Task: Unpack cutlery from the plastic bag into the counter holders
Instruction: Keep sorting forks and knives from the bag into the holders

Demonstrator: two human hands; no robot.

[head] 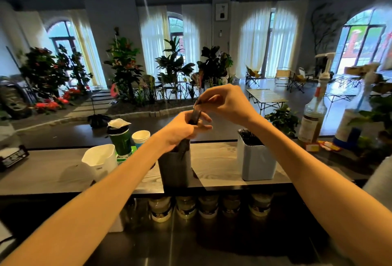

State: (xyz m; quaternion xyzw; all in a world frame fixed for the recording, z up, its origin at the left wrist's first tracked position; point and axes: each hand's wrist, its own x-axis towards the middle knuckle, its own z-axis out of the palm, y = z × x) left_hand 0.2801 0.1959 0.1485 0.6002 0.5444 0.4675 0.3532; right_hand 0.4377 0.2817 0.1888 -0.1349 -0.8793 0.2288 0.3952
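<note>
Head view: left hand (180, 130) grips cutlery bag (194, 116) above dark holder (175, 166), right hand (224, 101) pinches bag top; next, likely pull it off

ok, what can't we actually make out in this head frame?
Head view only:
- Contents of the dark rectangular holder: hidden by the left hand and its wall.
- The thin dark item both hands hold: too small and blurred to tell whether it is cutlery or bag plastic.
- The right hand grip: fingertips blurred.
- Dark pieces in the pale blue rectangular holder: type unreadable.
- Jars under the counter: labels dark, blurred.
</note>
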